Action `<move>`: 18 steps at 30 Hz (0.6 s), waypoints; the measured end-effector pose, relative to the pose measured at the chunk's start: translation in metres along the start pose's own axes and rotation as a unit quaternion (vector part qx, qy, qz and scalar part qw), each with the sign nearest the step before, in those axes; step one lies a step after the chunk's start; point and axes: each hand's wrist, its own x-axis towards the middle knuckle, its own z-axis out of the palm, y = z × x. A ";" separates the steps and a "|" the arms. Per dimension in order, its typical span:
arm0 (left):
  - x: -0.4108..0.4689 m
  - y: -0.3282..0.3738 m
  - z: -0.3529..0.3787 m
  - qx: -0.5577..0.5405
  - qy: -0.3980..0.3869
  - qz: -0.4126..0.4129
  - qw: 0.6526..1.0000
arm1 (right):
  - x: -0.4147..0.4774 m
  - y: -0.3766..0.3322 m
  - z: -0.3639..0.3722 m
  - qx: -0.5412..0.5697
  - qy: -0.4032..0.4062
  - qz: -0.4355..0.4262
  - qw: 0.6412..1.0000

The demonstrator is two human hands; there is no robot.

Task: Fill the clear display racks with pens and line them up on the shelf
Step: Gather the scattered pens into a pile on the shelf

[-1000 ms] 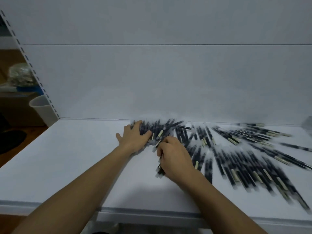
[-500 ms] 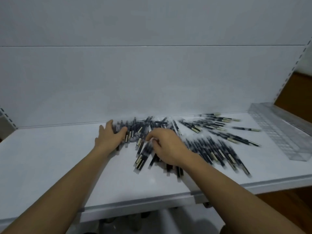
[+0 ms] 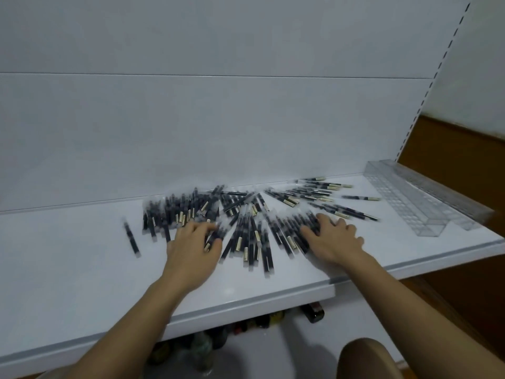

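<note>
White shelf [image 3: 68, 269] | pens [image 3: 246, 214] fanned under both hands | right hand [image 3: 332, 240] flat, spread on them | left hand [image 3: 191, 250] blurry, grip unclear | clear rack [image 3: 410, 203] off right, right hand's closer
</note>
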 end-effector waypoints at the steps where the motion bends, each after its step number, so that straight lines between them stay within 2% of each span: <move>1: 0.000 -0.003 0.002 -0.007 -0.007 -0.004 1.000 | -0.002 -0.007 0.004 -0.005 0.000 -0.009 1.000; 5: 0.001 -0.007 0.001 -0.024 -0.010 -0.012 1.000 | -0.007 -0.041 0.015 -0.011 -0.017 -0.053 0.998; 9: -0.003 -0.004 0.002 0.009 -0.015 0.008 1.000 | -0.003 -0.065 0.018 -0.023 -0.030 -0.050 0.998; 13: -0.004 -0.003 0.003 0.024 -0.017 0.018 0.999 | 0.002 -0.068 0.010 -0.043 -0.016 -0.057 0.997; 18: -0.002 -0.004 0.004 0.023 -0.014 0.013 1.000 | 0.010 -0.068 -0.005 -0.050 -0.042 -0.072 0.995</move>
